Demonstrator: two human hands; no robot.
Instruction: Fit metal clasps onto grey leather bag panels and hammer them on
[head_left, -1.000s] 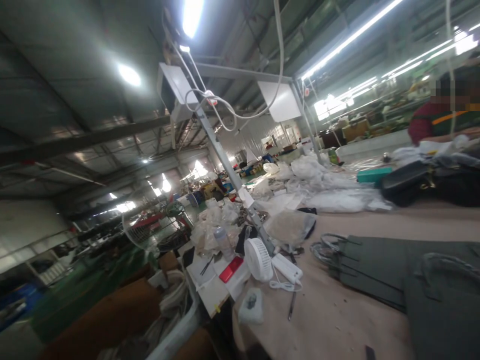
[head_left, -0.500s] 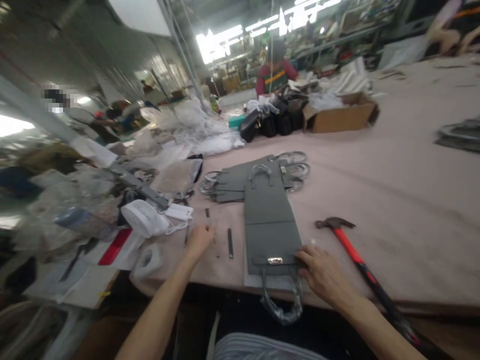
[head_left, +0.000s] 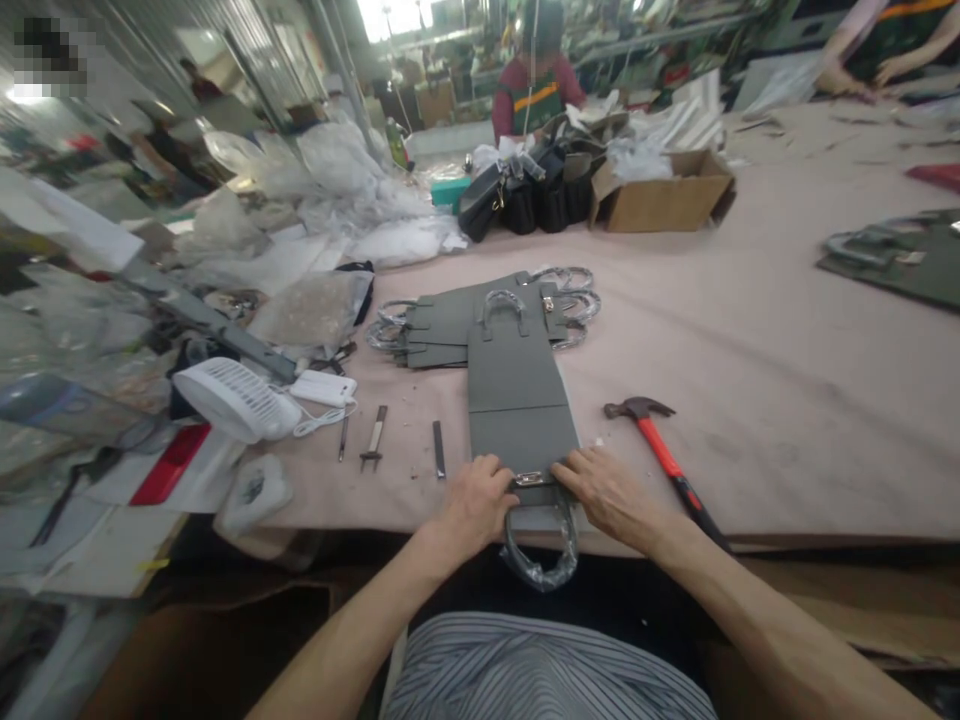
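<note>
A grey handbag panel [head_left: 521,385] lies flat before me, one wrapped handle at its far end and another wrapped handle [head_left: 544,578] hanging over the table edge. Near its close end is a shiny metal clasp [head_left: 529,479] on a narrow strap. My left hand [head_left: 476,503] pinches the strap area left of the clasp, fingers closed. On the clasp's other side, my right hand [head_left: 609,497] grips the panel's right edge, fingers closed too. Exactly what lies under the fingertips is hidden.
Right of the panel lies a claw hammer [head_left: 660,450]. To the left are a dark strip [head_left: 439,450], a metal fork-tipped tool [head_left: 373,440] and a white fan [head_left: 236,398]. More grey panels [head_left: 439,330] lie beyond. A cardboard box [head_left: 664,205] and a person [head_left: 532,95] are farther back.
My left hand has left the small tools on the left and come over to the panel by the clasp. The fork-tipped tool now lies on the table. My right hand stays at the panel.
</note>
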